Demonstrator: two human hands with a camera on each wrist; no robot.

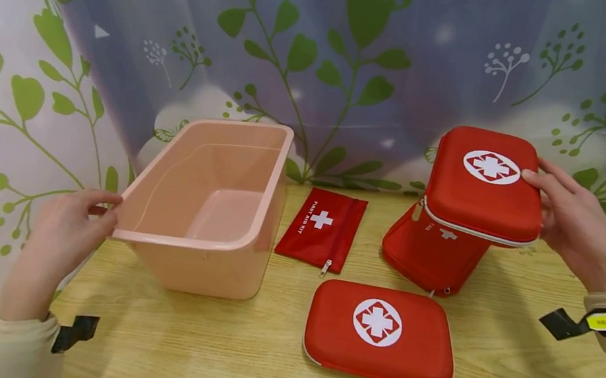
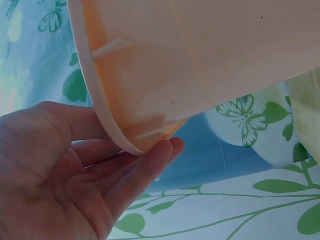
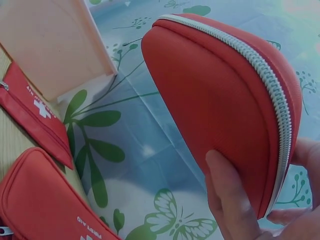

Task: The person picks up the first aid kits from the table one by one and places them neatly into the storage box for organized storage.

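Observation:
My right hand [image 1: 572, 214] grips a red hard zip case [image 1: 486, 186] with a white cross emblem and holds it up at the right. In the right wrist view its white zipper [image 3: 270, 85] runs along the edge, with fingers curled round the case. Below the held case lies a red first-aid bag [image 1: 436, 258], partly hidden by it. At the left, my left hand [image 1: 67, 230] pinches the rim corner of a pink plastic bin [image 1: 206, 266]. The left wrist view shows the thumb and fingers on either side of that rim [image 2: 107, 117].
A flat red first-aid pouch [image 1: 327, 226] lies between the bin and the bag. Nearer the front, another red zip case [image 1: 377, 355] with a cross emblem lies on the wooden table [image 1: 227, 357]. A leaf-patterned curtain [image 1: 352, 110] hangs behind.

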